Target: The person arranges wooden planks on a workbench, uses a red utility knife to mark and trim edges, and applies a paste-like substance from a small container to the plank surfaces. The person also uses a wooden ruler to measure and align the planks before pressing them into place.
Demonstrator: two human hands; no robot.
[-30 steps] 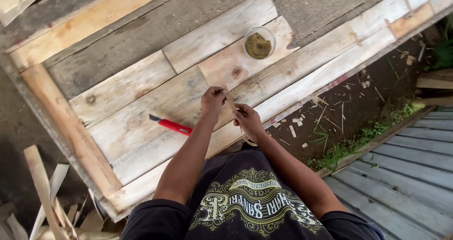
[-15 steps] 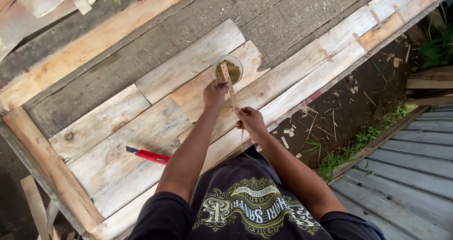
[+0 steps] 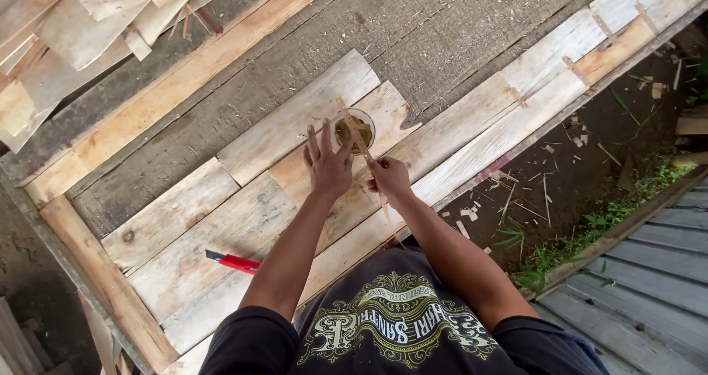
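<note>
Moved up to small round glue-filled cup [image 3: 355,130]: left hand [image 3: 328,165] fingers spread wide beside it, right hand [image 3: 389,179] fingers pinching thin wooden stick [image 3: 361,150]; risk tipping cup, spilling onto plank surface [image 3: 221,227]

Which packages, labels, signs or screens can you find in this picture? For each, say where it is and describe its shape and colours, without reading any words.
No packages, signs or screens show.
Printed emblem: on the front of the person's black shirt, bottom centre; a wide ornate crest in pale cream and yellow-green with scrolling borders.
Small round container: on the pale wooden boards just beyond the left hand; clear rim, brownish contents, no label visible.
</note>
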